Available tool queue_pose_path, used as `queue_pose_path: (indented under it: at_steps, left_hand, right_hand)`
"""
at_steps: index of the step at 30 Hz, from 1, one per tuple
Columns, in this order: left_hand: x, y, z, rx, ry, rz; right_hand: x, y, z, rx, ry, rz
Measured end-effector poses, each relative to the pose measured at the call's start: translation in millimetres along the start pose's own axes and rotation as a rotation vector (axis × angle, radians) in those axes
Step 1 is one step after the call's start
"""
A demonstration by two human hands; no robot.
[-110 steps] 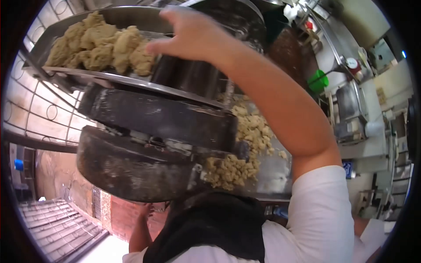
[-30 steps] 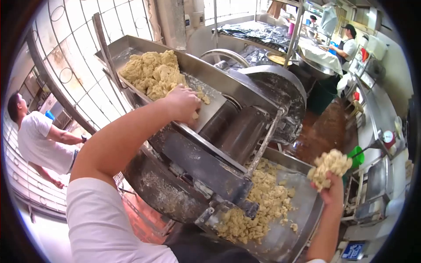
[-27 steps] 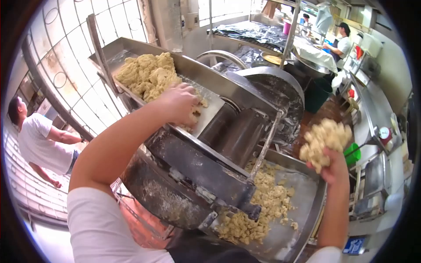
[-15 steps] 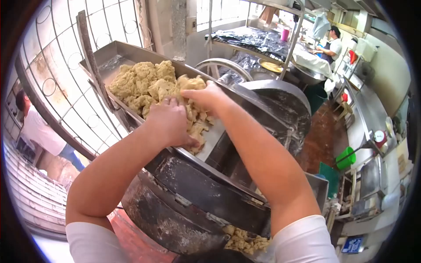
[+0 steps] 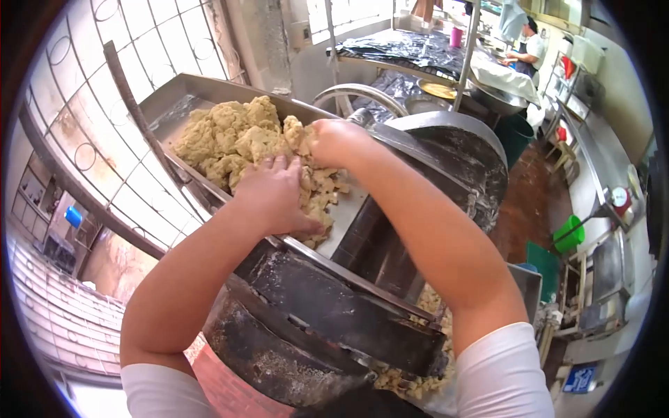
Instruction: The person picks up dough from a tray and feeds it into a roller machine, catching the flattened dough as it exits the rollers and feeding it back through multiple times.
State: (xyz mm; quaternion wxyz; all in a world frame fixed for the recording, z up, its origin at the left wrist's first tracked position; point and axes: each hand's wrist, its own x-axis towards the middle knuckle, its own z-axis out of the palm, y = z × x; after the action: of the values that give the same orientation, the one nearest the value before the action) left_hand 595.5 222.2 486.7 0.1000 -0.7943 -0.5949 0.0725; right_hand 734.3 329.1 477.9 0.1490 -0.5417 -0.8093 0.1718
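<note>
A lumpy mass of pale yellow dough (image 5: 230, 136) lies in a long metal tray (image 5: 159, 115) on top of a machine. My left hand (image 5: 270, 195) rests on the near side of the dough, its fingers spread and its thumb over the crumbled pieces. Beside it, my right hand (image 5: 338, 144) is closed against a lump at the dough's right edge, with its fingertips partly hidden. Loose dough bits (image 5: 323, 198) lie on the tray floor by both hands. More dough crumbs (image 5: 411, 382) show below the dark machine body (image 5: 327, 299).
A barred window grille (image 5: 90, 104) stands along the left. Behind the tray are a wheel (image 5: 359, 94) and a rack with a black plastic-covered shelf (image 5: 397, 54). A person (image 5: 529, 52) works at the back right. A green bucket (image 5: 568, 234) stands right.
My right hand has turned and its fingers have curled in on a lump of dough. My left hand stays on the dough. The person beyond the grille is out of sight.
</note>
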Motion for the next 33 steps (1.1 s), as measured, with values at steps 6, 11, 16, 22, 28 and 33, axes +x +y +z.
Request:
queue_pose_path:
  at_steps: [6, 11, 16, 22, 28, 33]
  left_hand:
    - [8.6, 11.3, -6.5, -0.042, -0.038, 0.001]
    - [8.6, -3.0, -7.1, -0.074, 0.027, -0.044]
    - [6.5, -5.7, -13.7, -0.078, -0.004, -0.047]
    - [5.6, -2.9, 1.1, -0.099, 0.073, 0.013]
    - [5.4, -5.5, 6.8, -0.086, 0.104, 0.041]
    - [12.2, 9.2, 8.0, -0.136, 0.103, 0.089]
  right_hand:
    - [27.9, 28.1, 51.3, 0.228, 0.265, -0.206]
    - [29.6, -6.3, -1.2, 0.125, 0.223, -0.167]
    - [33.4, -24.1, 14.9, 0.160, 0.290, -0.278]
    - [66.8, -24.8, 38.0, -0.162, 0.338, -0.301]
    - [72.0, -28.8, 22.2, -0.106, 0.236, -0.201]
    - [58.6, -34.2, -2.7, -0.092, 0.132, -0.306]
